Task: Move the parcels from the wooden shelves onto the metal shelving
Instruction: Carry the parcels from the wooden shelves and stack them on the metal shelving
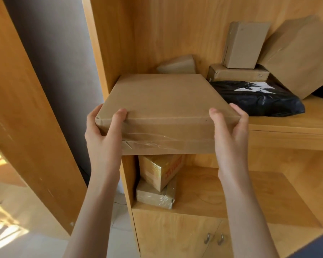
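Note:
A large flat cardboard parcel (162, 101) sticks out over the front edge of the wooden shelf (291, 125). My left hand (103, 135) grips its near left corner, thumb on top. My right hand (229, 135) grips its near right corner the same way. Behind it lie a small brown parcel (177, 65), a black plastic bag parcel (257, 97), a flat box (237, 72) with an upright box (244, 45) on it, and a big leaning box (302, 54). No metal shelving is in view.
On the lower wooden shelf (231, 192) two taped boxes are stacked, a yellow one (160, 170) on a brown one (155, 196). Cabinet doors with metal handles (213, 238) are below. A wooden panel (26, 108) stands at left, beside a grey wall and pale floor.

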`<state>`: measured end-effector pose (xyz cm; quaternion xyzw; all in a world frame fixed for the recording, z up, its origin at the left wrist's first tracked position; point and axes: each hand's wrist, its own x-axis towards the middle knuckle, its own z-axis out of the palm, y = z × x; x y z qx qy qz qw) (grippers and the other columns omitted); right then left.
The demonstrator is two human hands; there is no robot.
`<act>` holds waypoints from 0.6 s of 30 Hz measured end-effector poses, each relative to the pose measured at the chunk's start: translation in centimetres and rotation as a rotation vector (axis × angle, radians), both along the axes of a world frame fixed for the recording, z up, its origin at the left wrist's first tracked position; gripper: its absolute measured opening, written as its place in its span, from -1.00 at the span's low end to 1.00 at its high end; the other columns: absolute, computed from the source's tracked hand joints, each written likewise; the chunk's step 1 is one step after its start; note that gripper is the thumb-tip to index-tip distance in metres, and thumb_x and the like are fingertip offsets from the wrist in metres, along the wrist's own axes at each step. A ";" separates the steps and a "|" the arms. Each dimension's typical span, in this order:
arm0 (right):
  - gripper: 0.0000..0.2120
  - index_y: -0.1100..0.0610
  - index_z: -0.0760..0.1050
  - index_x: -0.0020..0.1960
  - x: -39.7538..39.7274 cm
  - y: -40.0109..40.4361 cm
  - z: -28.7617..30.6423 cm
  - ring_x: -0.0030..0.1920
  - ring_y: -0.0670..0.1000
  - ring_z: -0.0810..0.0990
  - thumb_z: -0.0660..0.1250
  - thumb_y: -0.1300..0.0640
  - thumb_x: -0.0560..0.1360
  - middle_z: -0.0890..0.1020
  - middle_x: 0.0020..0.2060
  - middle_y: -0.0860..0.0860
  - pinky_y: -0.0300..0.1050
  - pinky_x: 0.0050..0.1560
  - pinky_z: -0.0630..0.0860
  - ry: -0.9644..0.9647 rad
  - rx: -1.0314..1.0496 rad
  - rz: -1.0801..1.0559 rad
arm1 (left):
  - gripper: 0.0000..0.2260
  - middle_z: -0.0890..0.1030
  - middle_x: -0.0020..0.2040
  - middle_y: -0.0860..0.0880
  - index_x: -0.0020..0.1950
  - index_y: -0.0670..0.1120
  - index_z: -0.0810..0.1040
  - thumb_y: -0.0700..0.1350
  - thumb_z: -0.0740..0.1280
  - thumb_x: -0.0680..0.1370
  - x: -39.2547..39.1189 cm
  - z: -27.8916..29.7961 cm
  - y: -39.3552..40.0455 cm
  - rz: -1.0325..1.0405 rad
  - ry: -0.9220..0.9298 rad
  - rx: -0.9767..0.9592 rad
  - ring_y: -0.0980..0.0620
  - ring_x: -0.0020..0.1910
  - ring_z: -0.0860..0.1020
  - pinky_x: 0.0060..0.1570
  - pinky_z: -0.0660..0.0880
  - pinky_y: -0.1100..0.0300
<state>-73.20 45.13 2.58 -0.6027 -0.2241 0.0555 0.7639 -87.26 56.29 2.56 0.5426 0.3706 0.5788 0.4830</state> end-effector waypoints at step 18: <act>-0.62 -0.16 0.34 0.27 -13.8 -10.0 -2.6 -0.01 -0.27 0.52 0.36 0.03 0.50 0.50 0.06 -0.23 -0.38 -0.15 0.49 0.083 0.037 -0.103 | -0.55 0.51 0.22 0.03 0.36 0.10 0.45 -0.03 0.39 0.47 -12.8 -2.5 -6.3 -0.330 -0.120 -0.187 0.04 0.14 0.48 0.02 0.45 0.16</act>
